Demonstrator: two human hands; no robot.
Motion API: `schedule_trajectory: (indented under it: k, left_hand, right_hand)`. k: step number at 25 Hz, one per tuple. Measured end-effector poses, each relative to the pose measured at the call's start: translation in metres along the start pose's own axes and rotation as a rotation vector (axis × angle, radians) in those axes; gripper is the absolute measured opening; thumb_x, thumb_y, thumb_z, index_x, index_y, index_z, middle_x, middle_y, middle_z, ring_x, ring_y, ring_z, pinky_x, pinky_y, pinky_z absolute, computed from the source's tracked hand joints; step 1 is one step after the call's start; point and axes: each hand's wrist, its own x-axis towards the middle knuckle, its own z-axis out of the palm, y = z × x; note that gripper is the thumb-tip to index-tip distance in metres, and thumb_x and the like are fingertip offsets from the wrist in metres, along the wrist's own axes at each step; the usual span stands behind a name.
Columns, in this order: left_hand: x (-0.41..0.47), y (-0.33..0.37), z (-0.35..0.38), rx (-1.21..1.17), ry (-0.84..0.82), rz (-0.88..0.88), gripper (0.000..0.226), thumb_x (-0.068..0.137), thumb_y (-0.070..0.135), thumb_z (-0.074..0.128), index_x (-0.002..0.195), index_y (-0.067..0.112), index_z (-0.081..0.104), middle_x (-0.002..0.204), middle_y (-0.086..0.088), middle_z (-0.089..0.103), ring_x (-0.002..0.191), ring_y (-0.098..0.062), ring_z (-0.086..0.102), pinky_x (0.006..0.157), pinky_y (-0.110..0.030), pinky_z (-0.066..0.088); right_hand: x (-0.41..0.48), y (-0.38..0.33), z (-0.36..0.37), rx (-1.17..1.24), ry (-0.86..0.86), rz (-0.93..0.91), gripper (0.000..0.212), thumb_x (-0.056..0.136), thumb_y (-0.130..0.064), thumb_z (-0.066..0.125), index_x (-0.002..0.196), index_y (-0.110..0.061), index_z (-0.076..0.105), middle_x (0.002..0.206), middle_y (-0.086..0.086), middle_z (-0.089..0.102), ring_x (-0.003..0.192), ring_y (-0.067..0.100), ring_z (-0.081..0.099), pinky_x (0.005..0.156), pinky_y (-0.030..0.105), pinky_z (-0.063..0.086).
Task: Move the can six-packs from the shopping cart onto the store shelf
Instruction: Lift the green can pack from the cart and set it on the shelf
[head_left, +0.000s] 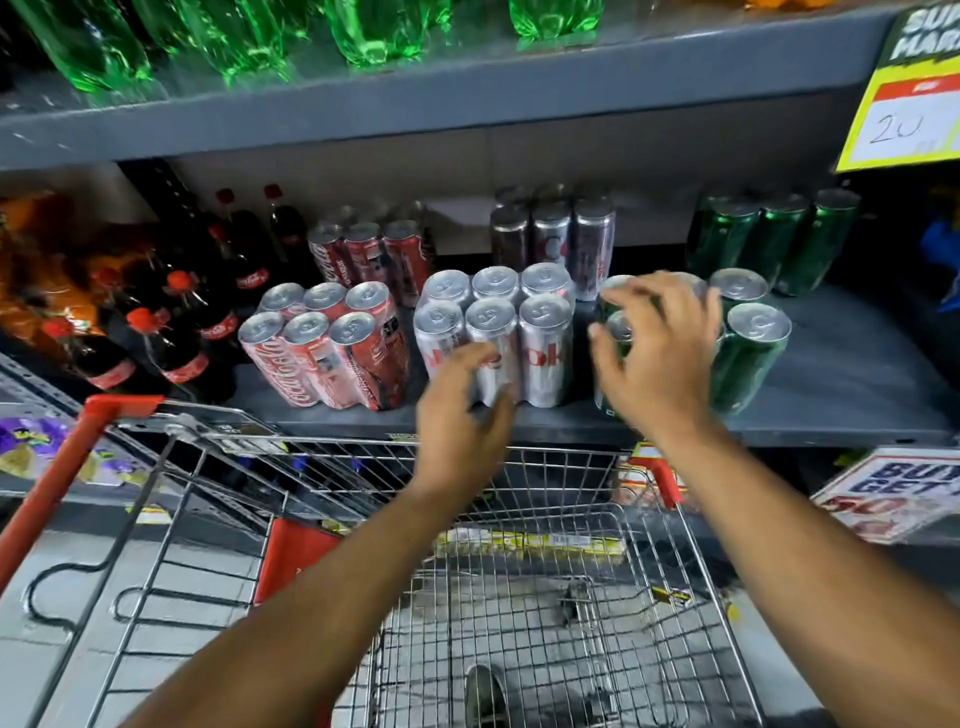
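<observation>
Above the shopping cart (545, 597) (basket looks bare), both hands hang open-fingered, left hand (460, 415) before the silver six-pack (498, 332), right hand (657, 353) over the green six-pack (748, 338), likely squaring them on the shelf (857, 384)

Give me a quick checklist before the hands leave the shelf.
1. Cart has no six-packs left: ok, basket shows bare wire.
2. Green pack fully on shelf: cannot tell, right hand covers its front.
3. Silver pack upright: ok.
4. Red pack upright: ok.
5. Left hand free: ok, open, holding nothing.
</observation>
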Motion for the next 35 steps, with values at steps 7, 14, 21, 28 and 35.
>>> schedule_trajectory:
  k: [7,14,21,28,35]
  left_hand:
    - [-0.001,0.051,0.092,-0.322,-0.419,-0.328,0.062,0.092,0.017,0.060,0.147,0.010,0.031,0.150,-0.005,0.041,0.137,-0.017,0.037,0.111,-0.027,0.030]
    - [0.030,0.049,0.121,-0.200,-0.366,-0.334,0.051,0.083,0.025,0.069,0.130,0.016,0.050,0.123,-0.001,0.066,0.114,-0.020,0.060,0.097,-0.033,0.049]
    - [0.034,0.050,0.135,-0.056,-0.263,-0.397,0.052,0.072,0.031,0.080,0.115,0.015,0.057,0.108,-0.004,0.070,0.099,-0.024,0.066,0.078,-0.029,0.051]
    - [0.028,0.107,0.196,-0.078,-0.365,-0.296,0.057,0.069,0.036,0.079,0.118,0.017,0.058,0.113,-0.004,0.072,0.105,-0.023,0.066,0.091,-0.035,0.053]
    - [0.027,0.133,0.235,-0.006,-0.375,-0.231,0.051,0.074,0.040,0.076,0.114,0.015,0.059,0.110,-0.006,0.072,0.102,-0.029,0.066,0.080,-0.034,0.052]
  right_hand:
    - [0.009,0.084,-0.032,-0.029,-0.067,0.461,0.041,0.086,-0.034,0.053,0.122,-0.016,0.060,0.131,0.015,0.054,0.124,0.034,0.047,0.103,0.046,0.035]
    - [-0.033,0.136,-0.030,0.524,-0.276,0.666,0.085,0.078,-0.021,0.064,0.151,-0.022,0.019,0.149,0.006,0.043,0.133,0.023,0.045,0.108,0.040,0.038]
    - [-0.050,0.160,-0.028,0.237,-0.349,0.559,0.059,0.076,-0.035,0.078,0.124,-0.014,0.052,0.112,0.010,0.070,0.105,0.026,0.064,0.082,0.024,0.042]
    - [-0.058,0.228,-0.069,0.208,-0.240,0.662,0.055,0.081,-0.028,0.075,0.127,-0.013,0.050,0.115,0.011,0.068,0.106,0.025,0.063,0.087,0.026,0.042]
    - [-0.045,0.281,-0.091,0.272,-0.345,0.684,0.063,0.083,-0.034,0.069,0.137,-0.020,0.039,0.131,0.008,0.060,0.122,0.026,0.055,0.104,0.048,0.043]
